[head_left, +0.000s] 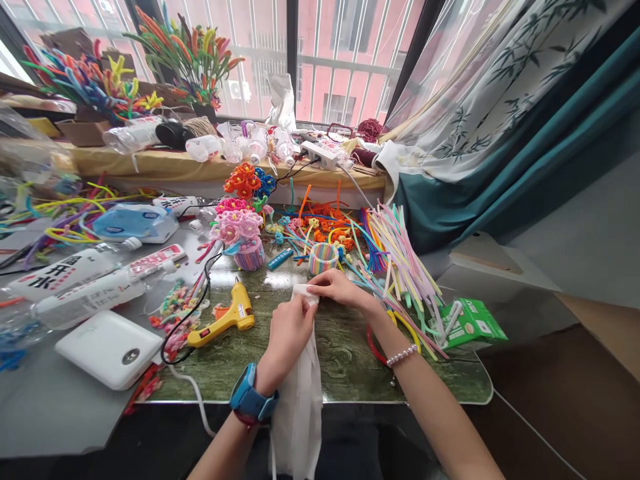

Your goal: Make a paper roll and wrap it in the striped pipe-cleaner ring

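Observation:
Both hands meet at the middle of the green table, pinching the upper end of a long white strip of thin fabric or tissue (303,387), whose exact material I cannot tell. My left hand (291,333), with a blue watch on its wrist, is closed round the strip just below its top. Fingers of my right hand (336,288) grip the top corner from the right. From there the strip hangs over the table's front edge. Just beyond the hands stands a striped pastel ring-shaped pot (323,258). A yellow glue gun (227,317) lies left of my left hand.
Pink pipe-cleaner flowers (237,227) stand in a small pot, near a teal glue-stick-sized packet (279,259). Pastel pipe cleaners (400,247) and a green packet (473,323) lie right. Plastic bottles (95,293), a white power bank (111,348) and a black cable (200,300) crowd the left.

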The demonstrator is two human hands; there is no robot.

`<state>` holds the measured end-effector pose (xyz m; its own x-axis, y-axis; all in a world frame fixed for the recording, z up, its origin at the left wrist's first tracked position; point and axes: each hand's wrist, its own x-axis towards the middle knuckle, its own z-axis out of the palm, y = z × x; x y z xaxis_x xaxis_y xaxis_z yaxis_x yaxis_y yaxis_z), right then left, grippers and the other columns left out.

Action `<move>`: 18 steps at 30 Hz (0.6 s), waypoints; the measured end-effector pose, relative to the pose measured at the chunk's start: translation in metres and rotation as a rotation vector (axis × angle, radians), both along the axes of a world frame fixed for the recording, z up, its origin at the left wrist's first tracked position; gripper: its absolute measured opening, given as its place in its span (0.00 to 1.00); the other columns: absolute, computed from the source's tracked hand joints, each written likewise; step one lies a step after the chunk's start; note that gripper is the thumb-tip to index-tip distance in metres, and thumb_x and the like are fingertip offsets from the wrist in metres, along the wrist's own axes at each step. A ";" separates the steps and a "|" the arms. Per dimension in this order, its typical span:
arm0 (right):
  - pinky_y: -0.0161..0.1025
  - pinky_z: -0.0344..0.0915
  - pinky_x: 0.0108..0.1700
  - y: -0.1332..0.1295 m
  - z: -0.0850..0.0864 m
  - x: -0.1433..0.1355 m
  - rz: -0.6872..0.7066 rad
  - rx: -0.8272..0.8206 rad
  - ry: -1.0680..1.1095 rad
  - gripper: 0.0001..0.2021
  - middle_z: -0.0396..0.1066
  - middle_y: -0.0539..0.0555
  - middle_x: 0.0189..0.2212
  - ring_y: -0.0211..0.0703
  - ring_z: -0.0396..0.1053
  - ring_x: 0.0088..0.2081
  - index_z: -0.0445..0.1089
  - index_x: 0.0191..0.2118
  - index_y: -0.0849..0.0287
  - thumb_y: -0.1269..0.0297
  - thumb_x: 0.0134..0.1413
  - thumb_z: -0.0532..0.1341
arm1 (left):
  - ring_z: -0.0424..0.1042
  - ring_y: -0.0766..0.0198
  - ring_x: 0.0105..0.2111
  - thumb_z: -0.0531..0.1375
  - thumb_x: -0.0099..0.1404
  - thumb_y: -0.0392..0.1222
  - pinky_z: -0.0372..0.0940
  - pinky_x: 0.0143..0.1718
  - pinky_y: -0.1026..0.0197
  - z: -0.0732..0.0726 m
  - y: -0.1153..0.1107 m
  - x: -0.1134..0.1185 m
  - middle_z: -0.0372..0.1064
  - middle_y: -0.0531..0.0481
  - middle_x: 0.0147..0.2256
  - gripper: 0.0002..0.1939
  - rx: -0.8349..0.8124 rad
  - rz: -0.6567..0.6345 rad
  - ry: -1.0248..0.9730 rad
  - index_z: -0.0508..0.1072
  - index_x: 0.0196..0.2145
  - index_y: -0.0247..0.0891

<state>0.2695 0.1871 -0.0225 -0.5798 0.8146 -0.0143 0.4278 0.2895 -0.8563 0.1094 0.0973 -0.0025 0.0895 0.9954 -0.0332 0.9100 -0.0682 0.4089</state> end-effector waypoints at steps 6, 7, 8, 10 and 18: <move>0.33 0.56 0.30 -0.007 0.004 -0.003 -0.018 0.057 -0.024 0.16 0.74 0.50 0.26 0.38 0.64 0.28 0.79 0.36 0.63 0.55 0.58 0.61 | 0.77 0.56 0.37 0.52 0.72 0.43 0.58 0.34 0.60 0.000 -0.004 -0.002 0.77 0.45 0.34 0.13 -0.003 0.026 0.057 0.73 0.37 0.37; 0.33 0.56 0.31 -0.009 0.005 -0.004 -0.026 0.075 -0.026 0.14 0.75 0.51 0.27 0.38 0.65 0.29 0.79 0.36 0.63 0.57 0.58 0.61 | 0.77 0.54 0.37 0.51 0.72 0.43 0.59 0.34 0.60 0.000 -0.005 -0.001 0.77 0.44 0.34 0.13 -0.005 0.030 0.076 0.73 0.38 0.36; 0.33 0.56 0.32 -0.011 0.007 -0.005 -0.035 0.094 -0.029 0.13 0.75 0.51 0.28 0.39 0.66 0.29 0.79 0.36 0.63 0.58 0.58 0.62 | 0.77 0.53 0.37 0.51 0.72 0.43 0.60 0.33 0.59 0.000 -0.006 0.001 0.77 0.43 0.34 0.13 -0.006 0.035 0.095 0.73 0.38 0.36; 0.34 0.57 0.33 -0.016 0.011 -0.007 -0.055 0.130 -0.034 0.12 0.76 0.52 0.30 0.39 0.66 0.30 0.79 0.37 0.62 0.59 0.58 0.62 | 0.77 0.50 0.36 0.50 0.73 0.43 0.61 0.33 0.57 0.001 -0.009 0.003 0.76 0.41 0.34 0.14 -0.003 0.043 0.135 0.73 0.40 0.35; 0.35 0.62 0.38 -0.018 0.006 -0.008 -0.107 0.148 -0.019 0.13 0.79 0.54 0.34 0.43 0.71 0.35 0.79 0.40 0.61 0.59 0.61 0.60 | 0.75 0.55 0.44 0.48 0.72 0.33 0.68 0.37 0.59 0.005 -0.017 0.008 0.73 0.42 0.46 0.17 0.093 -0.146 0.241 0.66 0.55 0.36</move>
